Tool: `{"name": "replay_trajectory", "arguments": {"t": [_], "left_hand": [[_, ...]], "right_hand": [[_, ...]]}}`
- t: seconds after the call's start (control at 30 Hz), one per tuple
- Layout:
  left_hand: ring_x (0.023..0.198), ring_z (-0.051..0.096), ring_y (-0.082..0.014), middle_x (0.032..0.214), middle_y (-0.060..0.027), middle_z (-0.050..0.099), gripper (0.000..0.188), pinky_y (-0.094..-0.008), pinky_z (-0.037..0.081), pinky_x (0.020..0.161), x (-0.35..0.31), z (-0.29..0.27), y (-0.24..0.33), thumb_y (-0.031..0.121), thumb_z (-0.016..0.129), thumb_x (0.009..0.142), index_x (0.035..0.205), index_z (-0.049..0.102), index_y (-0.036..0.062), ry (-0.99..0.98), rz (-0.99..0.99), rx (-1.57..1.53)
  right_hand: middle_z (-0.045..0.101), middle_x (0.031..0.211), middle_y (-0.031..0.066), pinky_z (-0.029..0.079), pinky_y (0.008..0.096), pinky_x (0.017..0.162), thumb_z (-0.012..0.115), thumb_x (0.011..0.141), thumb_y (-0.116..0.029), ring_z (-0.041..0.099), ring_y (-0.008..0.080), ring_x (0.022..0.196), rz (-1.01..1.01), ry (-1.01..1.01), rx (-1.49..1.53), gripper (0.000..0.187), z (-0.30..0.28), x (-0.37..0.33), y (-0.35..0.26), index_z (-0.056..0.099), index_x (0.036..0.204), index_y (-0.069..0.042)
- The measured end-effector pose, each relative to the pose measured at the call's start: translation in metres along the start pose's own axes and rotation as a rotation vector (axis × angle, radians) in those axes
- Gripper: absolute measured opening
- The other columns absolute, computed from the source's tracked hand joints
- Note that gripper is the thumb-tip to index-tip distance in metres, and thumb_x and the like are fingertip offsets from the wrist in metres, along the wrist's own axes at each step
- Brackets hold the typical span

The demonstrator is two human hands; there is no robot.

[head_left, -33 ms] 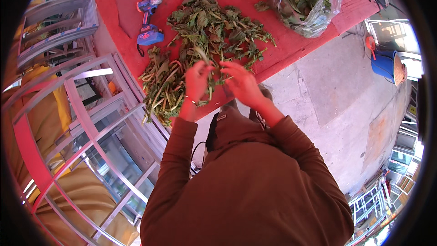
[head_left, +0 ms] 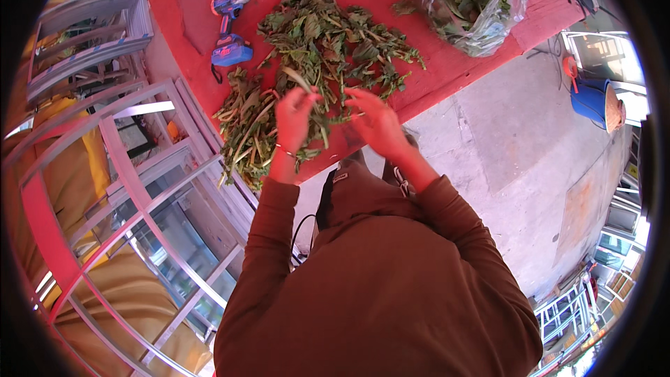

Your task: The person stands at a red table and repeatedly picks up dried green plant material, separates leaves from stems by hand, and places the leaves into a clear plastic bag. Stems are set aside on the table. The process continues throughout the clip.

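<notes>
My left hand (head_left: pixel 294 117) pinches a pale stem (head_left: pixel 296 78) whose free end points up and left over a pile of leafy greens. My right hand (head_left: pixel 379 126) is a short way to the right, its fingers drawn together; what is in them is too small to make out, though a thin green stem shows by its lower fingers. The larger heap of wilted greens (head_left: pixel 317 35) spreads beyond both hands. A second heap with long pale stems (head_left: pixel 244 129) lies left of my left hand, at the table's near corner.
A red table (head_left: pixel 188 17) carries the greens. Left of them lies a blue cordless drill (head_left: pixel 230 28). A clear plastic bag of greens (head_left: pixel 474 10) stands at the right. Metal window frames (head_left: pixel 139 188) crowd the left side. A blue bucket (head_left: pixel 590 102) is on the floor at right.
My left hand has shifted slightly left with the stem, which leans further left. The gap between my two hands has widened a little.
</notes>
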State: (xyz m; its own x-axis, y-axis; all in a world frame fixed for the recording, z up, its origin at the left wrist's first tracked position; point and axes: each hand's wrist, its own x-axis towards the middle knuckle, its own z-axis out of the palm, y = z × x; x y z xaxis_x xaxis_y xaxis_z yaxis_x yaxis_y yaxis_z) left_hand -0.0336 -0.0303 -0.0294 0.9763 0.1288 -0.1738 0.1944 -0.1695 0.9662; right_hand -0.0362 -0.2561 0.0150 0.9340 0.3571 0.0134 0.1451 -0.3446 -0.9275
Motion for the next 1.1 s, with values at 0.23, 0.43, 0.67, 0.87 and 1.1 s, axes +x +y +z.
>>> {"name": "replay_trajectory", "arguments": {"t": [0.23,0.43,0.67,0.87,1.1], "left_hand": [[0.095,0.072,-0.0203,0.101,-0.0079,0.072,0.024,-0.0271,0.057,0.074,0.003,-0.088,0.024,0.017,0.064,0.100,0.117,0.066,-0.0007,0.389,-0.141,-0.533],[0.082,0.072,-0.0222,0.086,-0.0078,0.073,0.025,-0.0368,0.053,0.062,-0.020,-0.153,-0.038,0.028,0.074,0.092,0.102,0.069,0.0055,0.724,-0.258,-0.067],[0.076,0.068,-0.0357,0.077,-0.0119,0.069,0.030,-0.0459,0.052,0.067,-0.027,-0.153,-0.040,0.031,0.079,0.081,0.087,0.061,0.0080,0.643,-0.322,1.043],[0.073,0.069,-0.0295,0.078,-0.0112,0.069,0.014,-0.0409,0.052,0.066,0.024,-0.069,-0.020,0.020,0.073,0.086,0.089,0.065,0.0091,0.322,0.126,0.664],[0.075,0.068,-0.0300,0.083,-0.0110,0.069,0.003,-0.0401,0.054,0.070,0.023,-0.001,-0.053,0.008,0.069,0.086,0.088,0.067,0.0058,0.056,0.061,0.541]], "right_hand": [[0.069,0.119,0.0151,0.055,0.0406,0.088,0.063,0.089,-0.003,0.066,0.0329,0.108,0.171,0.153,-0.046,0.021,-0.009,0.003,0.057,0.068,0.109,-0.001],[0.068,0.120,0.0163,0.056,0.0405,0.089,0.064,0.090,-0.006,0.066,0.0327,0.108,0.178,0.083,-0.076,0.021,0.009,0.002,0.084,0.069,0.109,0.000],[0.067,0.124,0.0169,0.049,0.0443,0.097,0.064,0.086,-0.007,0.060,0.0367,0.115,0.116,0.070,-0.302,0.018,0.011,-0.003,0.099,0.069,0.102,-0.002],[0.065,0.119,0.0156,0.050,0.0416,0.095,0.062,0.084,-0.006,0.057,0.0362,0.116,-0.020,-0.148,-0.404,0.015,0.044,-0.017,0.102,0.068,0.096,-0.001],[0.066,0.104,0.0125,0.049,0.0415,0.092,0.064,0.080,-0.006,0.060,0.0349,0.105,-0.145,-0.055,-0.525,0.015,0.039,-0.028,0.109,0.066,0.094,-0.001]]}}
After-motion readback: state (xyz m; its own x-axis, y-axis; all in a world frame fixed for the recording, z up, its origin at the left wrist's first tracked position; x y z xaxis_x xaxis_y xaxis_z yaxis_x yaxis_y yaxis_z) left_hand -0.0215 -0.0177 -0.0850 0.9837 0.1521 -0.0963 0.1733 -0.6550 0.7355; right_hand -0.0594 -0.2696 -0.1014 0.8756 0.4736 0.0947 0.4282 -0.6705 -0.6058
